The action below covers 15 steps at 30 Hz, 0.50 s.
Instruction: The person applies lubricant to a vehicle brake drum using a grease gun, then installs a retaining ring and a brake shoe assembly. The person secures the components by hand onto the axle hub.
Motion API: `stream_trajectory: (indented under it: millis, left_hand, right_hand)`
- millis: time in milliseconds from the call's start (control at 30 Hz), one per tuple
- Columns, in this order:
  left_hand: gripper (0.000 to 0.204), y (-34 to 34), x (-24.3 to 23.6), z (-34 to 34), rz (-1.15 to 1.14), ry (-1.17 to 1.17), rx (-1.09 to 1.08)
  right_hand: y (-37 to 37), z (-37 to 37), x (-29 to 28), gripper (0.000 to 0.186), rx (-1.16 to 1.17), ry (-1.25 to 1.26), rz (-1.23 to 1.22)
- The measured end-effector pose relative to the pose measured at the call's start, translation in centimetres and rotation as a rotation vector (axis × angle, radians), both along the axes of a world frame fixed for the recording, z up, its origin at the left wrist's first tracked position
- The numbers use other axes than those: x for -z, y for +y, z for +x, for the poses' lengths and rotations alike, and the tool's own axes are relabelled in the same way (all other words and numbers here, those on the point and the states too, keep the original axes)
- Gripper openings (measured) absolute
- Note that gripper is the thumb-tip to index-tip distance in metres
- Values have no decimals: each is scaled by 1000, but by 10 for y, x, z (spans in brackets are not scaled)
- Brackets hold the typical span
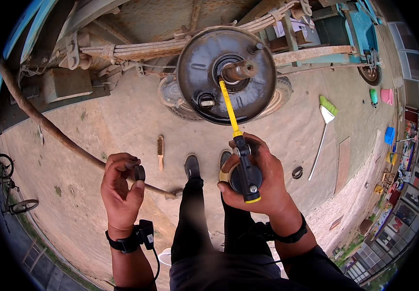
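In my right hand (262, 179) is an oil can with a black top (246, 167) and a long yellow spout (229, 109). The spout's tip reaches the hub around a rusty axle stub (240, 71). That stub sticks out of a round, dark, greasy brake backing plate (197, 60). Lower on the plate is a dark opening with a light insert (206, 101). My left hand (121, 189) is raised away from the plate. Its thumb and fingers pinch a small black round cap (140, 172).
Rusty leaf springs (141, 50) run across above the plate. A long wooden pole (49, 123) slants down on the left. On the concrete lie a wooden-handled brush (160, 153), a green-and-white broom (326, 112) and a dark ring (297, 172). Bicycles (7, 167) stand far left.
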State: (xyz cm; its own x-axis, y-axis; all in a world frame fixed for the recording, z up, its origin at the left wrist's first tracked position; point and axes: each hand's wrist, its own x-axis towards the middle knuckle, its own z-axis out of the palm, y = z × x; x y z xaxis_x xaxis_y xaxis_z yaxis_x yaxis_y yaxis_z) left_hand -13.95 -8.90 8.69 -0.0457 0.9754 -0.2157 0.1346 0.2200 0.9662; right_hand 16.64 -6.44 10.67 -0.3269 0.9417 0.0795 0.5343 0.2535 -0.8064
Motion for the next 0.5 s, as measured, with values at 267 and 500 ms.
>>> stream_trajectory:
  millis: [267,500]
  left_hand:
    - [33,-1,0,4,2,-1,10]
    - [34,2,-2,10,5,4,30]
  right_hand:
    - [-4,8,-7,98,17,-29,-76]
    - [-7,22,-8,91,16,17,-23]
